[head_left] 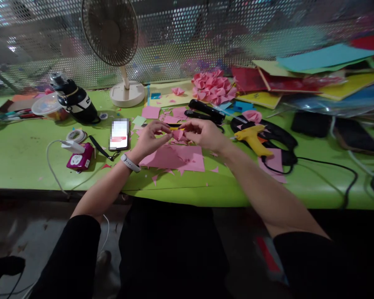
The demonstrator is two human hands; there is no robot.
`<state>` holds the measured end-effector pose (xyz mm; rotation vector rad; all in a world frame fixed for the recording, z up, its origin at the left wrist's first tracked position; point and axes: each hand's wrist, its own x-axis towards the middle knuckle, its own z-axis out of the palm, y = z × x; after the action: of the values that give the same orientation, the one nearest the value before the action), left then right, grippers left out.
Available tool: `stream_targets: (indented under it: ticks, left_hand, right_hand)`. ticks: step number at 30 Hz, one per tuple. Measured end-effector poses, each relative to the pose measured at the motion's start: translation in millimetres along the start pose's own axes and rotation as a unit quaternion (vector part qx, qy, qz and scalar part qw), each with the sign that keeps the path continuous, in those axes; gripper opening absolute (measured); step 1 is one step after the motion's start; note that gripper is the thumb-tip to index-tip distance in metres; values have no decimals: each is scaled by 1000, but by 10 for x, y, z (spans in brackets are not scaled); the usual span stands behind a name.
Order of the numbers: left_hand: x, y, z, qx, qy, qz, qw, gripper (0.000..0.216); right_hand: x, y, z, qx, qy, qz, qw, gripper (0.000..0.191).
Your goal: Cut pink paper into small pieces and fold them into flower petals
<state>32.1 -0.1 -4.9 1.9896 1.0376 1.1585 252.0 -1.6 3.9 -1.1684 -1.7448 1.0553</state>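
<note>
My left hand (152,139), with a pale watch on the wrist, is closed in a pinch at one end of a thin yellow stick (177,128), perhaps a pencil. Fingers of my right hand (202,132) are closed at the stick's other end, on a small pink paper piece (178,135) that hangs just below it. The exact fingertip contact is partly hidden. Under both hands lies a larger pink paper sheet (187,160), with cut scraps around it. Beyond my right hand rest a black stapler (205,109) and a pile of folded pink paper flowers (214,86).
A yellow glue gun (254,139) with a black cord lies to the right. Coloured sheets (327,58) are stacked at the back right. On the left stand a fan (127,94), a black bottle (77,101), a lit phone (119,135) and a purple power adapter (80,158).
</note>
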Motion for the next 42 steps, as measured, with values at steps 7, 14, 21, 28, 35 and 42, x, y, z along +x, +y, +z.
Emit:
stream_targets:
  ticks: [7,14,21,28,35,42]
  left_hand:
    - [29,-69,-7,-144,-16,-50,988,16]
    - [29,-47,13,-162,-18,-51,985,20]
    - [19,-29,7,-139,-21,-61,988,20]
    - [0,55,-28,-181,-107,-135,968,29]
    - [-3,44,-44,-197,-129,-187,954,40]
    - [-9,24,-54,-282,-125,-286,907,45]
  right_hand:
    - [46,49,-42,51,-41,36,997,16]
    - [80,94,-126,65,-76,81,992,18]
    - [78,118,-110,127,-72,71,987,31]
    - [69,78,-106,128,-87,66,986,29]
    - [94,104,-95,107,-28,35,993,24]
    - [106,100,-81,124,22,20,992,26]
